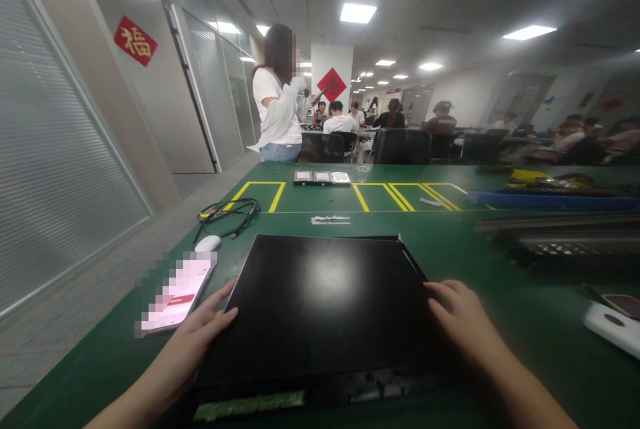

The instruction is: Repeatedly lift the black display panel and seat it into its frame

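A flat black case (320,309) with a glossy reflection on its top lies before me on the green table. My left hand (205,322) grips its left edge, thumb on top and fingers along the side. On the opposite edge, my right hand (455,305) holds the case in the same way, with some fingertips hidden. Along the near side shows a green circuit board (250,405), partly in shadow. A phone with a pink screen (183,295) lies just left of my left hand, a white rounded object (208,243) by its top end.
A coiled black cable (235,215) lies at the left. Three hard drives (323,178) sit in a row at the back, near yellow tape outlines. Blurred dark parts and a blue tray (540,199) are at the right. A person (277,102) stands beyond the table.
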Action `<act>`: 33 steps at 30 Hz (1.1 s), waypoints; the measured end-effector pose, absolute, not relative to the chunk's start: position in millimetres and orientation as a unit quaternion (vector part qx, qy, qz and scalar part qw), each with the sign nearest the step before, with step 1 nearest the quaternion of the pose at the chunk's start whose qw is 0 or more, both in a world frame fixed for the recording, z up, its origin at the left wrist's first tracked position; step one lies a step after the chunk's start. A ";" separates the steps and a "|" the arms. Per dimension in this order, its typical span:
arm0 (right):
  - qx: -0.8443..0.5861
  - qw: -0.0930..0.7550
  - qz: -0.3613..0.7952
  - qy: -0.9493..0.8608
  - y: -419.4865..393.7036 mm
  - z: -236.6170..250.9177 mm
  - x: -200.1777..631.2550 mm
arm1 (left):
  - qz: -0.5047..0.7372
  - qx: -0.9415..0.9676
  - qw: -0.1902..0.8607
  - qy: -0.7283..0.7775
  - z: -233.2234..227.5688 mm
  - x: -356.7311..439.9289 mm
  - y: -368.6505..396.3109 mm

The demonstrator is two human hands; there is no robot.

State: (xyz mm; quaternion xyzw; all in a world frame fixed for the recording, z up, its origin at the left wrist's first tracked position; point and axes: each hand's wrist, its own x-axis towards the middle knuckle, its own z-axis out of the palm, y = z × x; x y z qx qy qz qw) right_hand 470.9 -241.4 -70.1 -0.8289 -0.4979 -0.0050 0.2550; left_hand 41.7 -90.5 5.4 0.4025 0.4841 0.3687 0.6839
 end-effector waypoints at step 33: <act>-0.855 0.169 0.021 -0.490 -240.2 -75.1 460.8 | 0.400 0.410 0.679 0.460 -1.8 38.8 -87.5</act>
